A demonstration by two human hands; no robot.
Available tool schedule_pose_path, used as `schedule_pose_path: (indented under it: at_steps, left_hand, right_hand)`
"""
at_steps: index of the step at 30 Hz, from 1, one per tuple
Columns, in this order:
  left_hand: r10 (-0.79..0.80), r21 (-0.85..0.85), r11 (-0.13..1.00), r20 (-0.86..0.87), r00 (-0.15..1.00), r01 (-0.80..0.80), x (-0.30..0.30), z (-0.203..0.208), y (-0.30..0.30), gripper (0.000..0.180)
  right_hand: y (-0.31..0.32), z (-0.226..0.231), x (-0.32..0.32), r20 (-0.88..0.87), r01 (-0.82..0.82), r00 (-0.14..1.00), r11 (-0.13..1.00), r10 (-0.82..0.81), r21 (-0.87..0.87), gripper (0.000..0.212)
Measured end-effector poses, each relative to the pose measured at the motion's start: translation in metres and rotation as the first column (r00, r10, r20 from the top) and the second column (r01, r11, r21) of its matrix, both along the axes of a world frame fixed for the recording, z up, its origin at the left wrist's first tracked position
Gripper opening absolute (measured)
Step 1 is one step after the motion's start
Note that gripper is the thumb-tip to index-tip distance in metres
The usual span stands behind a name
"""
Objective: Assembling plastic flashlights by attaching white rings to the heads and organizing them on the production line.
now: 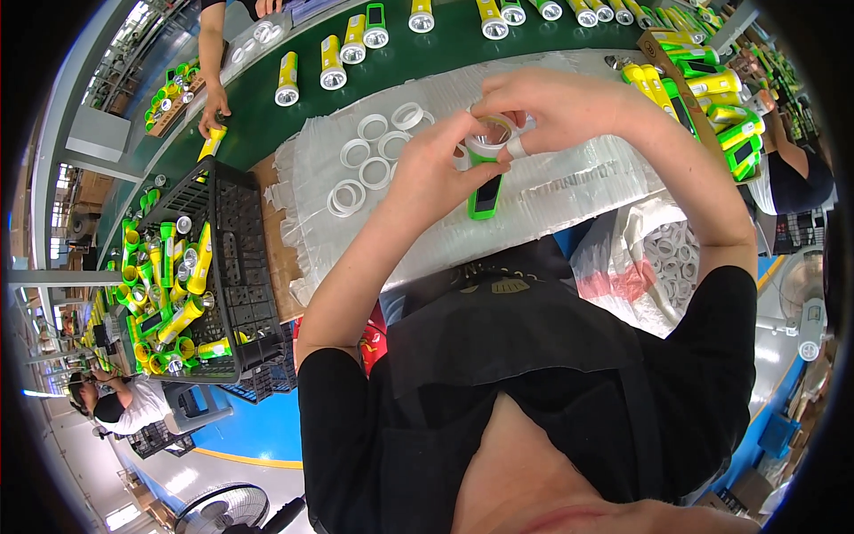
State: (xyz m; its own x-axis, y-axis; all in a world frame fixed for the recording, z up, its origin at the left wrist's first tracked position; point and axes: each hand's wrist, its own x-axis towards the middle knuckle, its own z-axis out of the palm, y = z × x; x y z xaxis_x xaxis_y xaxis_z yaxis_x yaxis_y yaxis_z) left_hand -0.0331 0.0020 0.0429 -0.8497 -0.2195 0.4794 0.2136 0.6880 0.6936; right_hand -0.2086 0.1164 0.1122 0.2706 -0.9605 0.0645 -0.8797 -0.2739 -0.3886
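Clamped between left hand [436, 169] and right hand [560, 107], one green flashlight [485, 198] is held by its round head above the plastic sheet [311, 156].
Loose white rings [374, 159] lie on the sheet's left part. For this work at the rim, even finger pressure all round and a level head should serve best, fingertips kept off the shiny inside.

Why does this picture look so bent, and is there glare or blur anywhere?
Head view throughout: the green belt bows and the corners go black, as fisheye lenses do; bright reflections mark the pale floor; the held flashlight looks fairly sharp.
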Motion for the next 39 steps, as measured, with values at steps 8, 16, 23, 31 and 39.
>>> schedule_pose_path:
  at_steps: [8, 16, 23, 31, 39]
  left_hand:
    - [0.0, -0.063, 0.998, -0.105, 0.995, -0.007, -0.004, -0.004, 0.003, 0.035]
    - [0.003, -0.099, 0.995, -0.113, 0.994, -0.014, -0.003, -0.007, 0.01, 0.034]
    - [0.012, -0.153, 0.988, -0.105, 0.994, -0.028, -0.007, -0.009, 0.011, 0.036]
    - [0.048, -0.138, 0.988, -0.152, 0.987, -0.07, -0.011, -0.014, 0.011, 0.034]
    - [0.07, -0.102, 0.991, -0.117, 0.991, -0.082, -0.007, -0.011, 0.01, 0.038]
  right_hand:
    - [0.002, 0.004, 0.009, -0.021, 0.197, 0.98, 0.97, -0.196, 0.145, 0.033]
    - [0.011, 0.008, 0.01, -0.036, 0.143, 0.99, 0.976, -0.139, 0.163, 0.04]
    - [0.017, 0.006, 0.016, 0.026, 0.257, 0.964, 0.95, -0.266, 0.178, 0.042]
    - [0.015, -0.025, 0.033, -0.121, 0.55, 0.818, 0.826, -0.563, -0.123, 0.05]
    - [0.013, 0.0, 0.013, -0.048, 0.293, 0.956, 0.945, -0.289, 0.146, 0.053]
